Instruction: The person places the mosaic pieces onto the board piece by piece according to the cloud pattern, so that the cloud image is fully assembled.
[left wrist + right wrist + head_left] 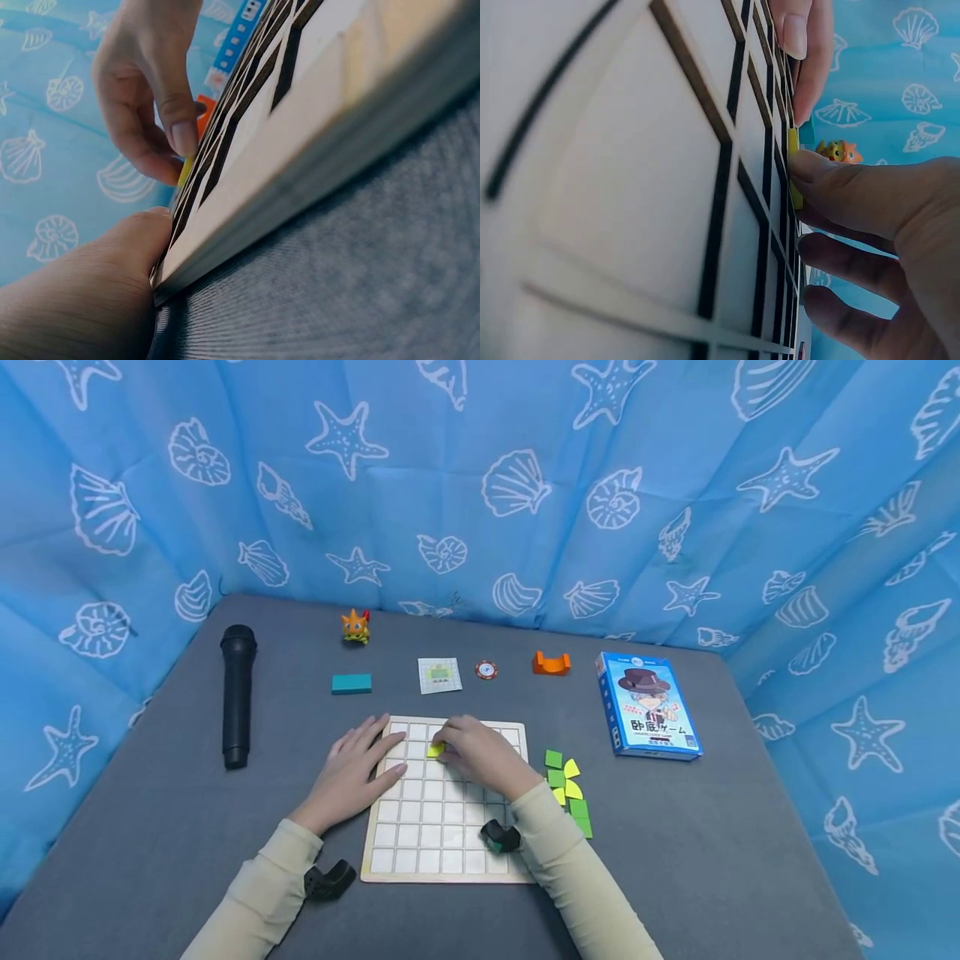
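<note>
Tile (434, 750), yellow, sits pinched by our right hand (480, 753) near the far edge of the board (431, 878), just right of our left hand (351, 777), which rests unclenched; its long axis we cannot tell.

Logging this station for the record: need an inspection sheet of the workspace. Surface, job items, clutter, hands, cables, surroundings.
Surface: grey tabletop, looks flat.
Job items: grid board lying flat; yellow piece at its far part, seating unclear; green and yellow pieces loose to the board's right.
Clutter: black microphone, orange toy figure, teal block, printed card, round chip, orange block, blue game box.
Hands: left hand rests at the board's left edge; right hand pinches the yellow piece.
Cables: nothing seen.
Surroundings: blue curtain with white shells and starfish.
</note>
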The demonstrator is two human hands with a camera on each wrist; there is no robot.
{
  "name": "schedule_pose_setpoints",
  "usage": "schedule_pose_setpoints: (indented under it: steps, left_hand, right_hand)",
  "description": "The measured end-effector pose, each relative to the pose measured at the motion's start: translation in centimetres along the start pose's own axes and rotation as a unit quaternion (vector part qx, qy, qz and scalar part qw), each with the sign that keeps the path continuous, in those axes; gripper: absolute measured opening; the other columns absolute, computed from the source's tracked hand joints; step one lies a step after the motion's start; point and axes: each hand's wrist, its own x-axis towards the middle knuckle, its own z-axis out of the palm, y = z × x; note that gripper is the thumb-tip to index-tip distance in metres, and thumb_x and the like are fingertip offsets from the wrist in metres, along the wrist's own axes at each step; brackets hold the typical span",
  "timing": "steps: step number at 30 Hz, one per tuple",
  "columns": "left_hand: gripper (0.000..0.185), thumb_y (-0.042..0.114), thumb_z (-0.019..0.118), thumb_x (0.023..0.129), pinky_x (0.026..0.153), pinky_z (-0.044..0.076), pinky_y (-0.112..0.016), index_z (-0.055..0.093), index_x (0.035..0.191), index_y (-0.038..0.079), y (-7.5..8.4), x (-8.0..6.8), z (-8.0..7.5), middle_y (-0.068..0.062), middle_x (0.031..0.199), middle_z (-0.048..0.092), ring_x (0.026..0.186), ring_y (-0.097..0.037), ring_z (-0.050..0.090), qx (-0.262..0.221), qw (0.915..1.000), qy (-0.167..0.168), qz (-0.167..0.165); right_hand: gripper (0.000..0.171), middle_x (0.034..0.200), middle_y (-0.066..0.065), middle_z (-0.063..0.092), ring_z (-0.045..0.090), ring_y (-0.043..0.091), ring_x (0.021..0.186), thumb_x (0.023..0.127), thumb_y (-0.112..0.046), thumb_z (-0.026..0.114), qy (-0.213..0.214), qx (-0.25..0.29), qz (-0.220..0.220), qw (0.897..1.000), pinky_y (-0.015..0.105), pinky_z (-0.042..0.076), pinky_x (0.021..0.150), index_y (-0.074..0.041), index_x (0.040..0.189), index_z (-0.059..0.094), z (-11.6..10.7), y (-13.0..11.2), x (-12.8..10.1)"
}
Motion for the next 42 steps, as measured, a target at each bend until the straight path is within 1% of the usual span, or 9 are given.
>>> schedule_pose_setpoints:
  steps: [9,16,23,29,33,37,42]
  left_hand:
    - [0.058,0.055,0.046,0.096,0.114,0.014,-0.055,0.043,0.145,0.025,-0.1,0.2,0.1,-0.006,0.158,0.023,0.147,-0.029,0.015,-0.003,1.0,0.004,0.001]
    - [0.057,0.053,0.049,0.096,0.113,0.016,-0.057,0.045,0.144,0.023,0.0,0.1,0.2,-0.009,0.157,0.025,0.146,-0.032,0.018,-0.007,0.9999,0.013,0.009]
    - [0.058,0.054,0.047,0.096,0.113,0.015,-0.056,0.044,0.145,0.023,0.1,0.2,0.1,-0.008,0.158,0.024,0.146,-0.031,0.016,-0.003,1.0,0.008,0.004]
    - [0.056,0.051,0.049,0.096,0.112,0.016,-0.058,0.045,0.144,0.022,0.0,0.2,0.1,-0.009,0.157,0.025,0.146,-0.032,0.018,-0.006,0.9998,0.014,0.01]
    - [0.057,0.053,0.048,0.096,0.112,0.016,-0.058,0.044,0.145,0.024,-0.1,0.2,0.1,-0.008,0.158,0.024,0.146,-0.031,0.017,0.0,1.0,0.009,0.004]
    - [0.057,0.054,0.047,0.096,0.113,0.015,-0.057,0.043,0.145,0.025,-0.1,0.2,0.0,-0.007,0.158,0.023,0.147,-0.03,0.015,0.001,1.0,0.002,-0.002]
    - [0.057,0.053,0.048,0.096,0.113,0.015,-0.057,0.043,0.145,0.024,0.0,0.1,0.0,-0.007,0.158,0.023,0.146,-0.031,0.016,-0.004,1.0,0.002,0.004]
  right_hand:
    - [0.02,0.106,-0.001,0.066,0.058,0.014,0.097,0.089,-0.019,0.069,0.001,-0.003,0.001,1.0,0.027,0.052,0.083,-0.013,0.108,0.071,-0.3,-0.2,0.0]
    - [0.021,0.106,-0.002,0.065,0.058,0.013,0.098,0.088,-0.019,0.07,-0.004,-0.018,0.006,1.0,0.026,0.052,0.084,-0.013,0.108,0.07,-0.3,-0.2,-0.1]
    - [0.023,0.105,-0.001,0.064,0.057,0.013,0.096,0.088,-0.022,0.071,-0.006,-0.023,0.005,1.0,0.026,0.051,0.082,-0.013,0.108,0.07,-0.2,-0.2,-0.1]
    - [0.027,0.108,-0.001,0.064,0.057,0.014,0.097,0.088,-0.024,0.071,-0.017,-0.014,0.007,1.0,0.028,0.051,0.083,-0.013,0.112,0.069,-0.5,-0.4,-0.1]
    - [0.029,0.111,0.0,0.062,0.057,0.014,0.099,0.089,-0.025,0.07,-0.024,0.008,0.013,1.0,0.029,0.051,0.086,-0.013,0.116,0.067,-1.2,-0.3,-0.2]
    - [0.028,0.111,0.001,0.062,0.058,0.015,0.1,0.09,-0.023,0.069,-0.016,0.019,0.028,0.999,0.031,0.053,0.085,-0.012,0.115,0.066,-2.3,0.2,-1.1]
    - [0.028,0.112,0.003,0.063,0.059,0.017,0.1,0.089,-0.022,0.069,-0.007,0.0,0.057,0.998,0.033,0.053,0.082,-0.012,0.115,0.066,-4.2,1.9,-3.8]
